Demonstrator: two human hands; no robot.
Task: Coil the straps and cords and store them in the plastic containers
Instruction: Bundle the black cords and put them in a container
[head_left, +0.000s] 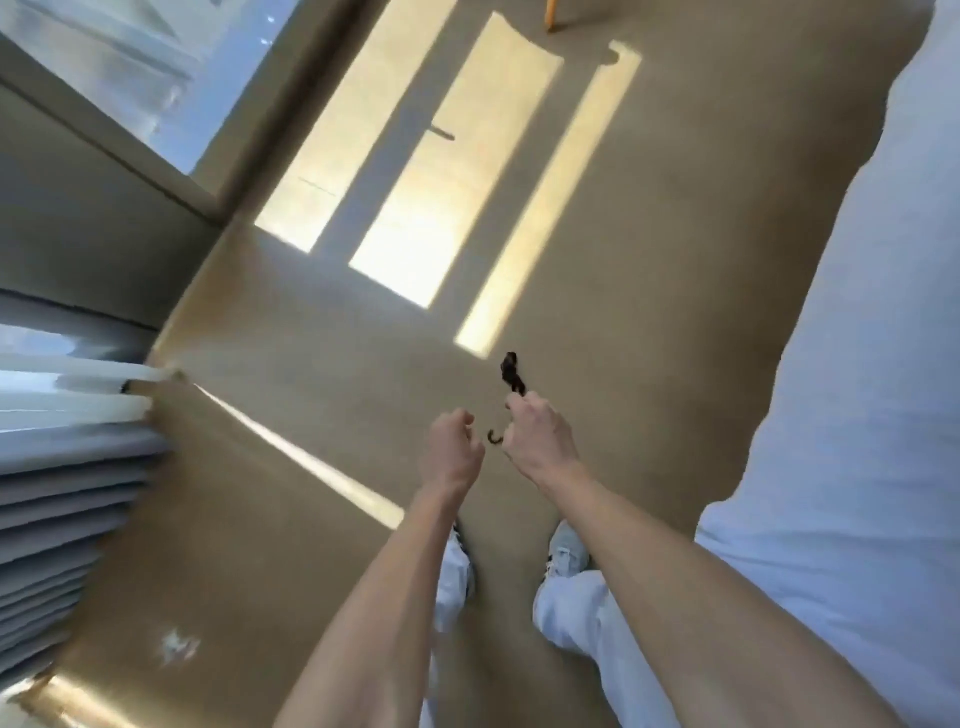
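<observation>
A short dark cord (512, 372) sticks up out of my right hand (540, 439), which is closed around it; a small curled end of the cord shows below the fist on its left side. My left hand (453, 446) is just to the left of the right one, fingers curled, a small gap apart, and nothing shows inside it. Both hands hover above the tan carpet (322, 395). No plastic container is in view.
A large white bed or cushion (857, 338) fills the right side. White curtains (67, 467) hang at the left under a window (130, 62). Sunlight stripes cross the floor ahead. My two feet (569, 551) stand below the hands. A wooden furniture leg (549, 15) is far ahead.
</observation>
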